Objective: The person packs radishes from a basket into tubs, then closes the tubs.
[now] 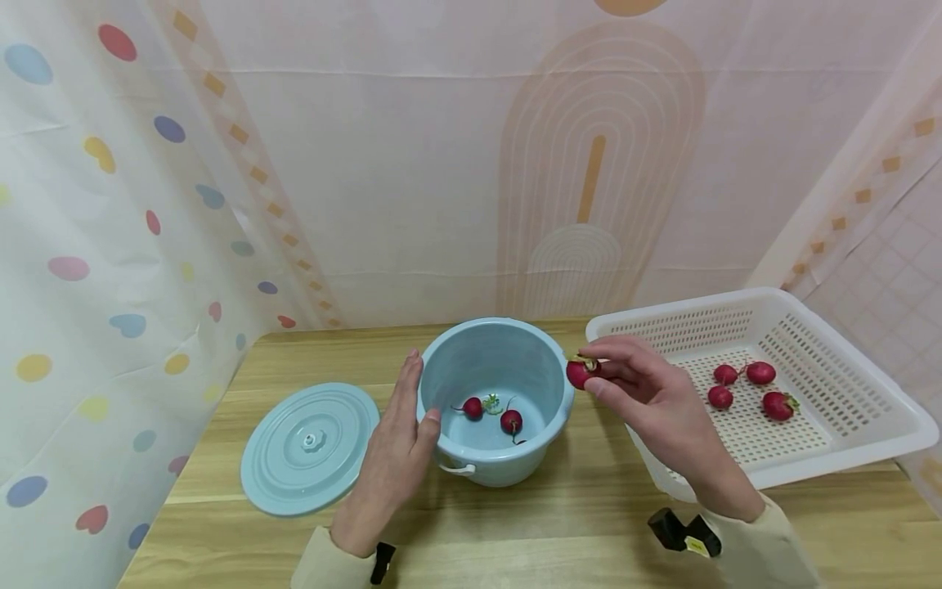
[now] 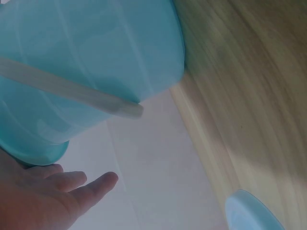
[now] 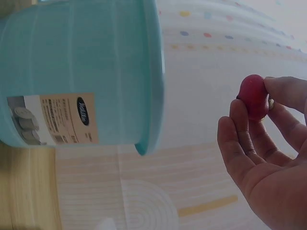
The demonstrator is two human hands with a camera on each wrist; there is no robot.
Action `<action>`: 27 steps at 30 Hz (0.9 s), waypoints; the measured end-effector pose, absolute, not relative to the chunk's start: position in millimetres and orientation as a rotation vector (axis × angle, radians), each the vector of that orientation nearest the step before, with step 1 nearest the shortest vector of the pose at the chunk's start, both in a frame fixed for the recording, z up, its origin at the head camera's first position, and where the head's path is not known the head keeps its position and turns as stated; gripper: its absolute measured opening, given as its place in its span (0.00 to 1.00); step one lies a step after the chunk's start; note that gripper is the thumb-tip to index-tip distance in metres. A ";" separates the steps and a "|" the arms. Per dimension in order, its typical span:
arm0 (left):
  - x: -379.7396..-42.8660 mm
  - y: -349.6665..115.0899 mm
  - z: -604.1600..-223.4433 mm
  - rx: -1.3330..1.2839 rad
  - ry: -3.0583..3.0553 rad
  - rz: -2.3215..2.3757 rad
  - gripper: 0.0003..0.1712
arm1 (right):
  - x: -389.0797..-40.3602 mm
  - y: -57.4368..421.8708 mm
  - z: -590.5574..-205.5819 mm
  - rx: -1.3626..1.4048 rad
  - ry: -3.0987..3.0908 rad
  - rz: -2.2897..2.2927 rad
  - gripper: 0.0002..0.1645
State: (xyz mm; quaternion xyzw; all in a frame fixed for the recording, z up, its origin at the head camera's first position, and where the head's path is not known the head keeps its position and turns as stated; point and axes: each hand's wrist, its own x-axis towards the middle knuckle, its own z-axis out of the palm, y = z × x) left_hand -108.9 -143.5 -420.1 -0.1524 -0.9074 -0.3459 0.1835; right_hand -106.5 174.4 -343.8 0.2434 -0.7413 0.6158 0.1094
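Just one of seven radishes (image 1: 580, 375) is held.

Curtained nook (rm type unclear): wood tbl (image 1: 567, 523), printed drapes (image 1: 397, 180).

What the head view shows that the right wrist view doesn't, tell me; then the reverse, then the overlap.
Only the head view: two radishes inside the blue bucket, four radishes in the white basket, and the full round top of the lid.

Only the right wrist view: the printed label on the bucket's outer side.

Both: the bucket itself, the right hand with a held radish in its fingers, the wooden table and the arch-patterned backdrop.
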 end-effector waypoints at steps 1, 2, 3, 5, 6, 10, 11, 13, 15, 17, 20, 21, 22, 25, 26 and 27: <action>-109.0 -143.5 -420.3 -0.429 -2.560 -0.976 0.39 | -107.2 172.9 -344.8 0.714 -2.191 1.807 0.22; -109.0 -143.4 -420.4 -0.430 -2.560 -0.974 0.39 | -108.0 171.6 -345.7 0.709 -2.206 1.806 0.21; -109.0 -143.4 -420.4 -0.430 -2.560 -0.975 0.39 | -108.9 170.2 -346.7 0.714 -2.210 1.817 0.21; -109.3 -143.5 -421.1 -0.438 -2.551 -0.974 0.39 | -110.8 167.7 -348.8 0.722 -2.226 1.831 0.21; -109.6 -143.5 -421.5 -0.443 -2.544 -0.973 0.39 | -111.6 166.6 -349.9 0.725 -2.235 1.838 0.20; -109.8 -144.0 -422.2 -0.470 -2.510 -0.968 0.39 | -115.1 161.2 -353.9 0.748 -2.280 1.839 0.19; -109.8 -144.2 -422.3 -0.474 -2.504 -0.968 0.39 | -115.9 159.7 -354.9 0.753 -2.289 1.839 0.19; -109.7 -144.4 -422.6 -0.476 -2.502 -0.965 0.39 | -117.8 156.3 -357.1 0.774 -2.297 1.836 0.19; -109.8 -144.5 -422.8 -0.476 -2.501 -0.966 0.38 | -119.7 152.7 -359.1 0.801 -2.296 1.835 0.19; -109.9 -144.4 -423.2 -0.474 -2.504 -0.963 0.38 | -121.7 149.3 -361.0 0.821 -2.298 1.832 0.19; -110.3 -144.1 -423.0 -0.474 -2.504 -0.959 0.38 | -123.8 144.7 -362.2 0.842 -2.319 1.788 0.19; -110.6 -144.1 -423.2 -0.474 -2.503 -0.961 0.38 | -124.4 143.3 -362.2 0.845 -2.330 1.767 0.19; -110.6 -144.2 -423.3 -0.473 -2.504 -0.960 0.39 | -124.9 141.9 -362.0 0.849 -2.339 1.745 0.19; -110.6 -144.4 -423.3 -0.466 -2.507 -0.963 0.39 | -126.1 137.7 -360.4 0.860 -2.369 1.653 0.19; -110.5 -144.4 -423.4 -0.466 -2.507 -0.966 0.39 | -126.5 136.4 -359.9 0.865 -2.376 1.623 0.18; -110.4 -144.4 -423.2 -0.465 -2.507 -0.964 0.39 | -127.0 135.0 -359.2 0.872 -2.380 1.601 0.18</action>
